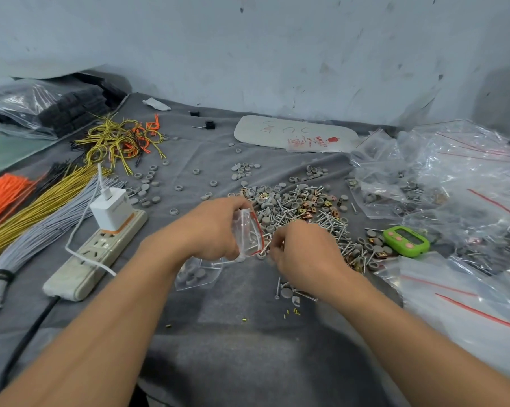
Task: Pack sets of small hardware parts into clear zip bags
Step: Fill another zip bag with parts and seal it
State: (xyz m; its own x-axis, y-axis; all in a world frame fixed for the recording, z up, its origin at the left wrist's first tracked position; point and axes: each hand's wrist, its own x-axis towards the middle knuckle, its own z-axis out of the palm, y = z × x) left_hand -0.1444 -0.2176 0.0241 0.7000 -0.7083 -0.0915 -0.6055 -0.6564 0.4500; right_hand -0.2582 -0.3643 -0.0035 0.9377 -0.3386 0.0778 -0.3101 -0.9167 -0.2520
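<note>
Over grey cloth (247, 333), left hand (215, 230) grips zip bag (247, 233); right hand (303, 254) pinches screw (266, 248)

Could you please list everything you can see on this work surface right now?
Zip bag: one, clear with red seal, held at centre.
Second bag: one, clear, part filled, flat below the first.
Screws, caps, clips: heap, silver, grey, brass, centre.
Wire bundles: three, orange, yellow, grey, left.
Power strip: one, beige, left, white charger plugged in.
Timer: one, green, right.
Filled bags: pile, clear, right.
Left hand: one, grips zip bag.
Right hand: one, fingers curled beside bag mouth.
</note>
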